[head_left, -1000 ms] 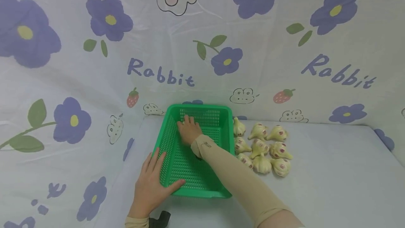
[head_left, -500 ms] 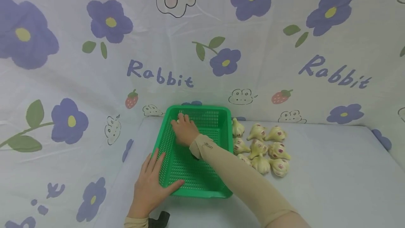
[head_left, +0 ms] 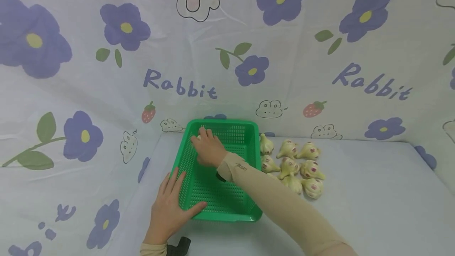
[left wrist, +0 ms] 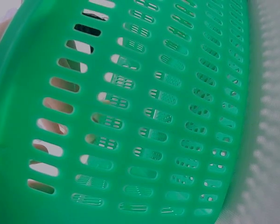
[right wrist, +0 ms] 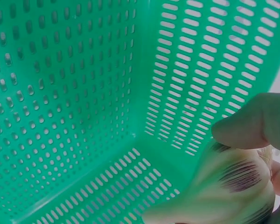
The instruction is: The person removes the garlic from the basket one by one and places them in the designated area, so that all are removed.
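A green perforated plastic basket (head_left: 258,161) stands on the white table. Inside its far left corner, my right hand (head_left: 211,151) reaches down with a garlic bulb. In the right wrist view, the thumb and fingers pinch this pale, purple-streaked garlic bulb (right wrist: 242,179), its stem pointing down toward the basket floor. Only a sliver of the bulb shows between the fingers in the head view. My left hand (head_left: 170,206) rests on the basket's near left corner, fingers straight along the left rim and thumb spread over the front. The left wrist view faces the slotted outer wall (left wrist: 130,107).
To the right of the basket, several garlic bulbs (head_left: 289,166) lie grouped in rough rows, some partly hidden by the right sleeve (head_left: 281,200). Behind the table (head_left: 373,192) hangs a white cloth (head_left: 199,50) printed with flowers and rabbits.
My right hand has shifted slightly left toward the basket's far left corner, still gripping the garlic bulb. The left hand stays in place on the rim.
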A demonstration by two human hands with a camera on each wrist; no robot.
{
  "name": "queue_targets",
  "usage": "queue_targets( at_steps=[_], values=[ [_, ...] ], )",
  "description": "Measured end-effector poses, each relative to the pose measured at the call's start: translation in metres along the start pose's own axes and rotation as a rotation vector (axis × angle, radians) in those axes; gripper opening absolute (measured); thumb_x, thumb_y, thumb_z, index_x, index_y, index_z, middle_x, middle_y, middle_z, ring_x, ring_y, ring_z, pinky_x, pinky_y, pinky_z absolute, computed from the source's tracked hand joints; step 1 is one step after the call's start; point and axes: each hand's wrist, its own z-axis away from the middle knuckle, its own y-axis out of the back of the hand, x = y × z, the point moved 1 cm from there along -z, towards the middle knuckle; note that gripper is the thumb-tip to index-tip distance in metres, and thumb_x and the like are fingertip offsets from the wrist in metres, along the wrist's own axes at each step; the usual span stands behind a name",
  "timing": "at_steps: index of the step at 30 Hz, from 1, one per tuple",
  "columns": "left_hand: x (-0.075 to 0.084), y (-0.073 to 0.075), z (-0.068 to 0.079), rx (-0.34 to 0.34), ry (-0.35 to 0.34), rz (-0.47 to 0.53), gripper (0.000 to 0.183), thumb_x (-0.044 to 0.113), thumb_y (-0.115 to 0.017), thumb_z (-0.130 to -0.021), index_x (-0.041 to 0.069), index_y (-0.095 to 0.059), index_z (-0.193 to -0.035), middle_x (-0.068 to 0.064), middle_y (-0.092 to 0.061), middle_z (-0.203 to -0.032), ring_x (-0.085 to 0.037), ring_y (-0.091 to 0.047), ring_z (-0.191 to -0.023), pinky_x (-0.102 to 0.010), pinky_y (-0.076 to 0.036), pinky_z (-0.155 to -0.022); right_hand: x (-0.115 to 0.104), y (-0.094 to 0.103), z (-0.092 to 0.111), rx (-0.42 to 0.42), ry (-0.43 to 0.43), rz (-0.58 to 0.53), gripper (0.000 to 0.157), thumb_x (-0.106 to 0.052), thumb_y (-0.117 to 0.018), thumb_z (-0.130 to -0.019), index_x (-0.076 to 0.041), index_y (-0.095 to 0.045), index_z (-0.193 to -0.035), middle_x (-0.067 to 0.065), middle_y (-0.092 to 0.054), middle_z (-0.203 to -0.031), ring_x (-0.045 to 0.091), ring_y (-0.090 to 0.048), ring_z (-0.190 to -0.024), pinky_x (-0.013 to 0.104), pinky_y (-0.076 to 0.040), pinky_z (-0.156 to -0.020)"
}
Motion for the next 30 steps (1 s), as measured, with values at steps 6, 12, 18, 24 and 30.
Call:
queue_targets(
  at_steps=[6,12,18,24,30],
  values=[
    [0.001,0.001,-0.001,0.000,0.008,-0.001,0.108,0.069,-0.080,-0.078,0.009,-0.042,-0.160,-0.013,-0.031,-0.170,-0.042,-0.029,-0.155,-0.069,-0.047,-0.105,-0.001,0.011,0.013,0.025,0.036,-0.009,0.038,-0.007,-0.067,-0.097,-0.013,-0.060,-0.134,0.019,-0.047,-0.138,0.030,-0.048,-0.112,0.036,-0.050,-0.077],
    [0.001,0.000,-0.001,-0.015,0.027,-0.014,0.109,0.071,-0.078,-0.078,0.010,-0.041,-0.161,-0.012,-0.030,-0.171,-0.041,-0.029,-0.156,-0.068,-0.048,-0.105,-0.002,0.019,0.027,0.071,0.080,-0.004,0.036,-0.002,-0.068,-0.094,-0.012,-0.064,-0.128,0.019,-0.050,-0.132,0.028,-0.047,-0.105,0.034,-0.049,-0.075],
    [0.001,0.000,0.000,-0.025,0.036,-0.022,0.107,0.070,-0.078,-0.079,0.010,-0.041,-0.161,-0.011,-0.029,-0.172,-0.041,-0.028,-0.156,-0.069,-0.050,-0.102,-0.003,0.024,0.039,0.097,0.115,0.034,0.036,-0.005,-0.072,-0.092,-0.013,-0.065,-0.126,0.017,-0.050,-0.131,0.027,-0.047,-0.104,0.034,-0.048,-0.076],
    [0.001,0.001,-0.001,-0.026,0.034,-0.014,0.108,0.070,-0.078,-0.079,0.010,-0.041,-0.161,-0.012,-0.029,-0.172,-0.040,-0.027,-0.157,-0.069,-0.048,-0.105,-0.003,0.029,0.053,0.141,0.121,0.078,0.039,-0.007,-0.075,-0.089,-0.012,-0.065,-0.126,0.017,-0.052,-0.131,0.028,-0.049,-0.104,0.036,-0.051,-0.079],
    [0.002,0.001,0.000,-0.027,0.037,-0.016,0.109,0.072,-0.077,-0.079,0.009,-0.040,-0.161,-0.012,-0.029,-0.172,-0.040,-0.027,-0.157,-0.069,-0.047,-0.105,-0.003,0.035,0.069,0.184,0.137,0.055,0.039,-0.001,-0.072,-0.087,-0.011,-0.066,-0.125,0.017,-0.052,-0.128,0.026,-0.045,-0.097,0.034,-0.047,-0.074]
  ],
)
